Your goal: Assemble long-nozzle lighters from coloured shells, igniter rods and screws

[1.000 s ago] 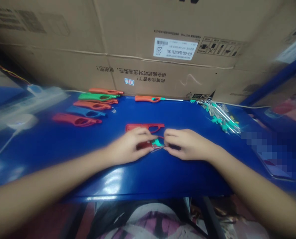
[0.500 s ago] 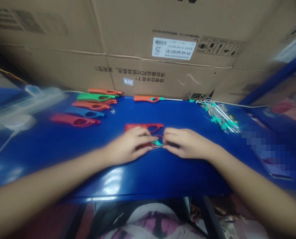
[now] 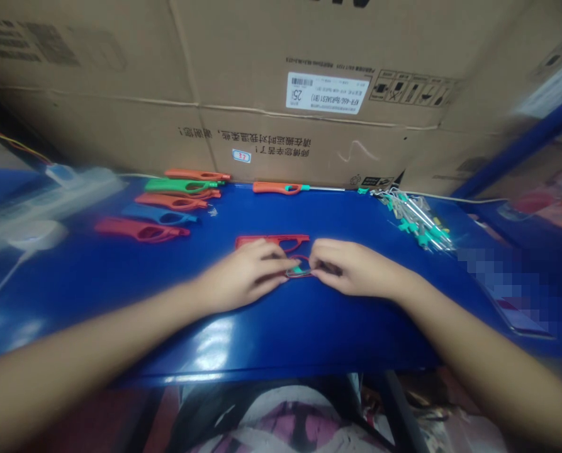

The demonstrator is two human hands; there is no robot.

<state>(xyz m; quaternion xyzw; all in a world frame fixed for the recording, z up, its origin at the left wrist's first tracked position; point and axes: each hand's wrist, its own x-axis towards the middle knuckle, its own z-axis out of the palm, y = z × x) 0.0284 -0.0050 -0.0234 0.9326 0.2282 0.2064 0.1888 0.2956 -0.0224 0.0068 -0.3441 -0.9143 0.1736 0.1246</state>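
Glossy blue bench (image 3: pixel 318 340) nearest, and mid-frame the left hand (image 3: pixel 257 270) is curled, pinching a red shell (image 3: pixel 304 257) with green insert (image 3: pixel 297 268); right hand (image 3: pixel 344 267) pinches thin grey wire (image 3: pixel 303 274). Beyond, another smooth red shell (image 3: pixel 248 240); farther, an orange lighter (image 3: pixel 272 187) with slim metal rod (image 3: pixel 326 189), then creased cardboard (image 3: pixel 143 132).
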